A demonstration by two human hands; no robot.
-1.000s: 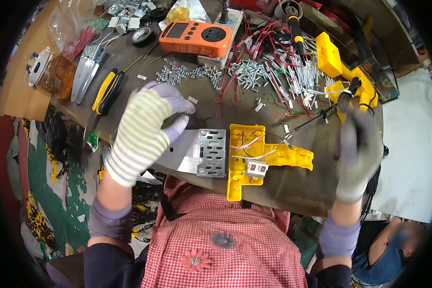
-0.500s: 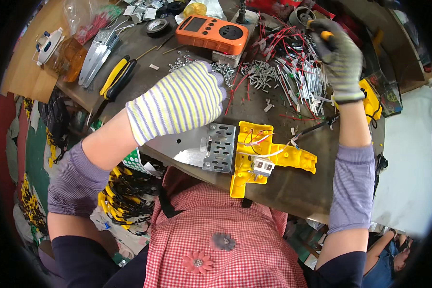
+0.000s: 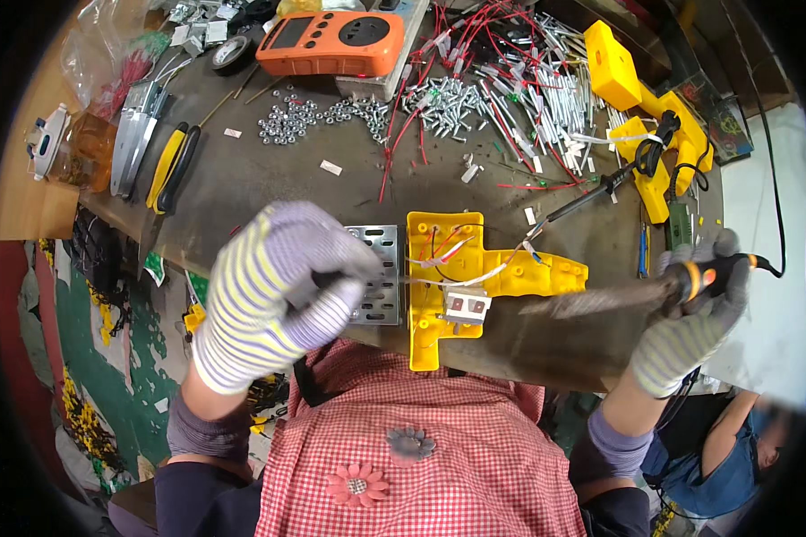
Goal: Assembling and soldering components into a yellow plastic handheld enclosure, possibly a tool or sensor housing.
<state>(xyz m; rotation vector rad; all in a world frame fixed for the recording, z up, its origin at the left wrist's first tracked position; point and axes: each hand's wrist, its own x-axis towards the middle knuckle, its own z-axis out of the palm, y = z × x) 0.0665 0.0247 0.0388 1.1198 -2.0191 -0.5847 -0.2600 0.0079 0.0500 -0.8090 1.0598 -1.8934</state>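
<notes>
My right hand (image 3: 703, 309), in a striped glove, grips a soldering iron (image 3: 690, 280) by its black and orange handle. The dark shaft points left, blurred, across the tapered end of a yellow plastic housing (image 3: 439, 353). That housing lies open beside a slotted metal plate (image 3: 381, 309). Red and white wires run inside it, and a white switch-like socket (image 3: 466, 305) sits at its near side. Above the plate, my left hand (image 3: 287, 286) has thumb and forefinger brought together near the wire ends; what they pinch, if anything, is hidden.
An orange meter (image 3: 331, 43) stands at the back, with nuts (image 3: 287, 121) and screws (image 3: 448, 103) heaped before it. Yellow-black pliers (image 3: 172, 166) lie left. Yellow plastic parts (image 3: 613, 67) are at the far right. The iron's black cord (image 3: 776, 206) hangs at the right.
My right hand has come from the back right down to the near right, with the soldering iron now plainly visible. My left hand has turned from a fist into a pinch and moved nearer me.
</notes>
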